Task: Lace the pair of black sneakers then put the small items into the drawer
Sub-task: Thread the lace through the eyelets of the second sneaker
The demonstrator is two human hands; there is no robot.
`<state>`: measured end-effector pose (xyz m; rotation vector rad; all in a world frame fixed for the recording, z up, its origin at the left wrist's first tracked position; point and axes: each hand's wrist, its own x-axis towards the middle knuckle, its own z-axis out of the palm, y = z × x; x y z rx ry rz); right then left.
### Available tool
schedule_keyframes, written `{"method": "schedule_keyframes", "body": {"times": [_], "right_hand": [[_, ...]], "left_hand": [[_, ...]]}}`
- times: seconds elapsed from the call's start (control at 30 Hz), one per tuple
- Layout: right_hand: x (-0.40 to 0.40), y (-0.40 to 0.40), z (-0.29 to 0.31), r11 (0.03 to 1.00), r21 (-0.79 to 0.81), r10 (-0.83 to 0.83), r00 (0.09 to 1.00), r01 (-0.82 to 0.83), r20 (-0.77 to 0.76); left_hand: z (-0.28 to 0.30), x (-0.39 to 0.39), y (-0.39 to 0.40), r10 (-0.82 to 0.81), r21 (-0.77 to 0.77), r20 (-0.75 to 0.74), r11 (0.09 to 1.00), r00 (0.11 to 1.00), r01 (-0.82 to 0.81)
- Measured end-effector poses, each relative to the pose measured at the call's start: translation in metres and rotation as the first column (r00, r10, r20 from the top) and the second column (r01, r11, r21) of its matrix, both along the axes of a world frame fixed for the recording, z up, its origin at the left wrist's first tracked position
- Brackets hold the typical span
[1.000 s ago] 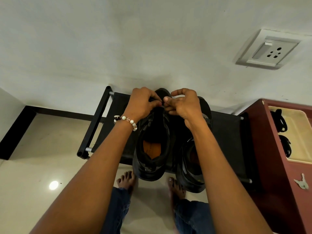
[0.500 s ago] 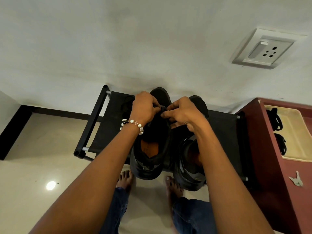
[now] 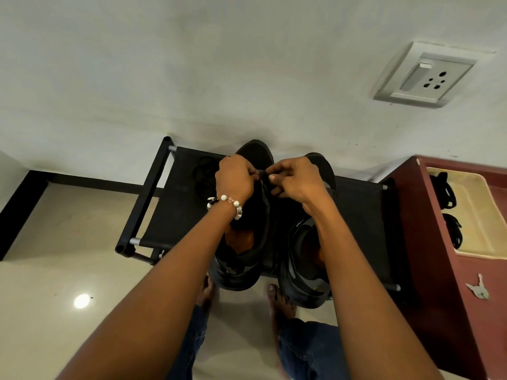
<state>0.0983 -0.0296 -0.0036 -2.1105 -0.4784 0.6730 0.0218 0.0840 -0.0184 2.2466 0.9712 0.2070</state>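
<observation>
Both hands, left hand (image 3: 235,177) and right hand (image 3: 297,178), pinch something dark over the left sneaker (image 3: 248,234), fingers hiding it.

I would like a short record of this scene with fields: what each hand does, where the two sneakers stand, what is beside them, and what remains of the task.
left hand: left hand pinches the lace at the left sneaker
right hand: right hand pinches the same lace from the other side
sneakers: left sneaker and right sneaker side by side on the black rack
loose lace: black coil on the rack, left of the shoes
cabinet: red cabinet right of the rack, its tray holds dark bundles
remaining: lacing in progress; small items not yet stored
</observation>
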Motion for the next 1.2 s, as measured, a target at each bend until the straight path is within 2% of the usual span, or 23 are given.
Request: {"method": "schedule_keyframes", "body": {"times": [0.3,0.37,0.47,0.73,0.83,1.2], "right_hand": [[-0.003,0.006,-0.007,0.999,0.034,-0.033,0.995,0.030,0.098],[-0.003,0.006,-0.008,0.998,0.044,-0.039,0.995,0.035,0.094],[-0.003,0.004,-0.008,0.997,0.066,-0.049,0.996,0.044,0.070],[-0.003,0.008,-0.010,0.999,0.051,0.006,0.984,-0.016,0.177],[-0.002,0.009,-0.009,0.999,0.039,0.024,0.977,-0.033,0.213],[-0.003,0.003,-0.018,0.991,0.119,-0.068,0.990,0.053,0.126]], "left_hand": [[-0.002,0.001,0.000,0.130,-0.148,0.018,0.981,0.991,-0.126],[-0.003,0.001,-0.003,0.149,-0.141,0.028,0.980,0.988,-0.144],[-0.003,0.000,-0.007,0.159,-0.129,0.046,0.980,0.986,-0.152],[-0.005,-0.002,0.014,0.132,-0.351,0.046,0.930,0.990,-0.108],[-0.005,-0.001,0.015,0.125,-0.383,0.040,0.918,0.991,-0.101],[-0.011,0.009,0.008,0.149,-0.408,-0.023,0.902,0.989,-0.145]]}}
